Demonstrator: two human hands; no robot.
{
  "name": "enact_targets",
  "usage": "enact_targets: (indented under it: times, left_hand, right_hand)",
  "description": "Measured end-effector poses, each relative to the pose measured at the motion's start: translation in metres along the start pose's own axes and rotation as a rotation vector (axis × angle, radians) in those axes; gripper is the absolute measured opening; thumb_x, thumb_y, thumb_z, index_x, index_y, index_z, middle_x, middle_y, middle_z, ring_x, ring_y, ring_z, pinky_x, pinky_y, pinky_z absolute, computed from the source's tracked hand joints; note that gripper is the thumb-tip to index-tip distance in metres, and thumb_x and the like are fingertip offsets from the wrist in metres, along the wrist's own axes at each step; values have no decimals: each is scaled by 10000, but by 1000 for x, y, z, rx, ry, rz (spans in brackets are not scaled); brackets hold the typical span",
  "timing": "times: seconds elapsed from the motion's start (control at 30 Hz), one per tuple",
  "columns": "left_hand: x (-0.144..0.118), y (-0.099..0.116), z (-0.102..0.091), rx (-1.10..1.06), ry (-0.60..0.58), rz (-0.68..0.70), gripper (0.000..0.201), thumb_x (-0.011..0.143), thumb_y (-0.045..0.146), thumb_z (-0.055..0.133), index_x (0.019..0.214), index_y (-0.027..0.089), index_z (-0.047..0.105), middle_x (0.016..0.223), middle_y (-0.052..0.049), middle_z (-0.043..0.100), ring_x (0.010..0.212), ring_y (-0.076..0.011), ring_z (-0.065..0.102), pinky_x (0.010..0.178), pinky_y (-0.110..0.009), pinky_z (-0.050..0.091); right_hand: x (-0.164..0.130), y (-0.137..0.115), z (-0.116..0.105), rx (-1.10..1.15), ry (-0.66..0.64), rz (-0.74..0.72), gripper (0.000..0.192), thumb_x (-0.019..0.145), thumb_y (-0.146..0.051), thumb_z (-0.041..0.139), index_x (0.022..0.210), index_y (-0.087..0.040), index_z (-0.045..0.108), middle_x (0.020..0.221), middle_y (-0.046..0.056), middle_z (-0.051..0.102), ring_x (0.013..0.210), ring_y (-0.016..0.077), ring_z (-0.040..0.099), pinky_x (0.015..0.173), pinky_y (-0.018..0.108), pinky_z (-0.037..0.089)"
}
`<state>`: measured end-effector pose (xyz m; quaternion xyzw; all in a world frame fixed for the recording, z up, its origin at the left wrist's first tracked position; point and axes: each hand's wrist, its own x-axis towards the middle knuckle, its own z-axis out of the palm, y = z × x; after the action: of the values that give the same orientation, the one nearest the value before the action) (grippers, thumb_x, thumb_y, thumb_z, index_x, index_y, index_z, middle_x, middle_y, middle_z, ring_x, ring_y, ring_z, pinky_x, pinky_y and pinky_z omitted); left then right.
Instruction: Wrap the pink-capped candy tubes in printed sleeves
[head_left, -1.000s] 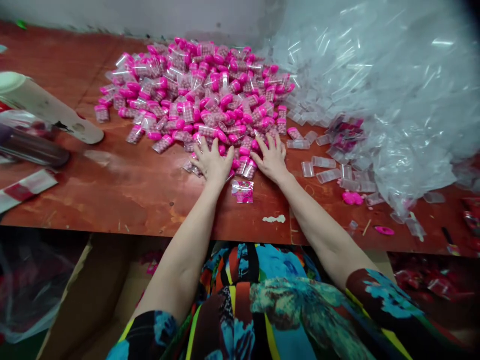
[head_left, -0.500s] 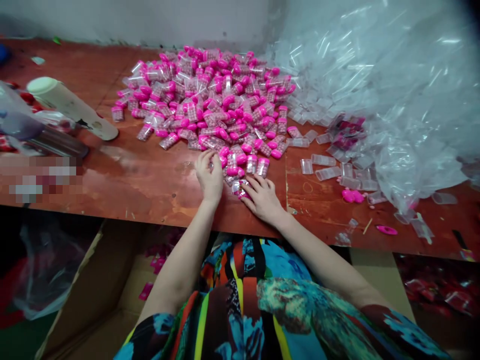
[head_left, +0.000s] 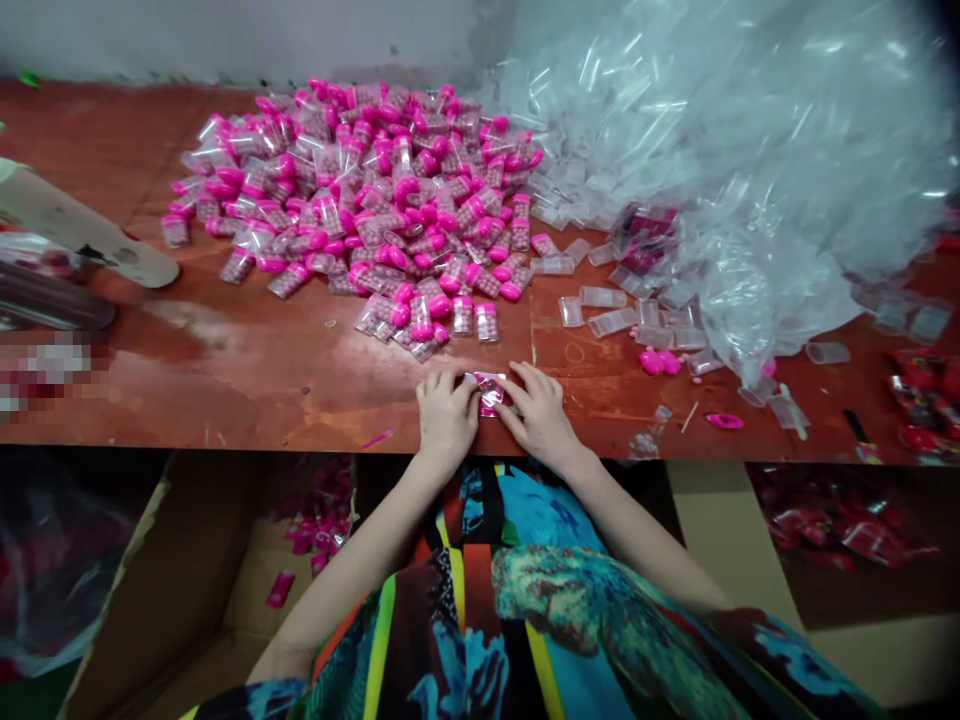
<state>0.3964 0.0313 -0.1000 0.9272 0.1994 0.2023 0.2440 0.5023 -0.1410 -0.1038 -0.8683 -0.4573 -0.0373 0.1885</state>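
Near the front edge of the table, a small shiny pink packet [head_left: 491, 394] lies between my two hands. My left hand [head_left: 448, 412] is closed at its left side, with the thumb against it. From the right, my right hand [head_left: 541, 412] grips it with bent fingers and thumb. Just beyond my hands sit several small clear bottles [head_left: 420, 318] with pink caps and pale pink beads inside. They adjoin a large heap of the same bottles [head_left: 375, 200]. My fingertips partly cover the packet's sides.
Loose clear tubes [head_left: 611, 320], pink caps [head_left: 660, 361] and a big clear plastic bag [head_left: 742, 170] occupy the right side. A white tumbler [head_left: 97, 230] lies tilted at left. Below the table, an open cardboard box [head_left: 202, 560] holds pink packets [head_left: 319, 515].
My left hand has left the bottles and come to the packet's left side. The packet and my right hand are nearer the table edge. The view has shifted right.
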Motion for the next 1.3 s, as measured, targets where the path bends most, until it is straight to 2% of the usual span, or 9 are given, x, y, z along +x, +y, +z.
enact_targets:
  times: [0.13, 0.37, 0.5, 0.6, 0.7, 0.77, 0.93, 1.07, 1.3]
  left_hand:
    - [7, 0, -1, 17, -21, -34, 239, 1056, 226, 759, 1250, 242, 898, 1457, -173, 781, 1326, -394, 665, 1138, -578, 553]
    - [22, -6, -3, -108, -35, 2, 173, 1016, 166, 753, 986, 256, 898, 1312, -139, 803, 1321, -373, 670, 1153, -582, 571]
    - [26, -11, -3, -338, 90, -55, 247, 1009, 185, 741, 1202, 252, 880, 1382, -127, 793, 1319, -330, 710, 1184, -532, 604]
    - [26, -12, -6, -638, 165, -281, 367, 998, 300, 799, 1352, 209, 827, 1313, -128, 804, 1100, -273, 773, 988, -419, 674]
    - [25, -10, -10, -928, -9, -505, 455, 994, 476, 866, 1319, 158, 832, 1115, -113, 810, 767, -187, 712, 688, -314, 612]
    - [27, -7, -13, -1021, -115, -541, 512, 971, 520, 907, 1315, 146, 839, 1068, -109, 806, 704, -166, 681, 627, -296, 578]
    - [42, -14, -20, -761, -1, -145, 431, 934, 272, 917, 1360, 225, 867, 1429, -143, 785, 1144, -263, 791, 1011, -406, 691]
    - [54, -23, -18, -494, -60, 6, 332, 1064, 117, 652, 1274, 214, 890, 1346, -137, 822, 1263, -292, 779, 1151, -472, 655]
    - [50, 12, -22, 2, -368, 229, 290, 1115, 194, 699, 1361, 192, 853, 1423, -164, 807, 1322, -352, 721, 1157, -495, 594]
  right_hand:
    - [6, 6, 3, 18, 48, 43, 403, 1181, -415, 623, 1482, -265, 845, 1660, 197, 717, 1597, 433, 586, 1304, 659, 479]
    - [27, 0, -1, 97, 47, 95, 302, 1141, -446, 701, 1293, -264, 888, 1456, 193, 766, 1393, 427, 650, 1179, 620, 537]
    - [41, 2, -9, 275, 17, 191, 207, 1111, -386, 716, 1016, -258, 848, 1167, 142, 797, 1185, 365, 701, 1060, 545, 583]
    - [46, 6, -15, 518, 18, 266, 217, 1071, -420, 730, 927, -263, 769, 1024, 92, 793, 1056, 321, 727, 1007, 493, 606]
    - [47, 9, -26, 758, -84, 328, 252, 1056, -502, 722, 954, -271, 723, 962, 49, 797, 921, 282, 747, 876, 427, 625]
    - [49, 10, -36, 821, -210, 325, 238, 1069, -489, 697, 973, -271, 703, 915, 29, 795, 838, 261, 747, 792, 388, 604]
    - [63, 13, -73, 411, -421, 50, 127, 1058, -196, 658, 989, -240, 756, 953, 58, 835, 894, 251, 745, 908, 381, 533]
    - [69, 14, -91, 160, -594, -147, 254, 1038, -94, 635, 988, -241, 836, 1012, 78, 863, 1000, 264, 758, 998, 399, 495]
    - [45, 37, -86, 103, -502, -1, 355, 1067, -134, 621, 1257, -260, 892, 1176, 104, 908, 1098, 313, 775, 988, 413, 512]
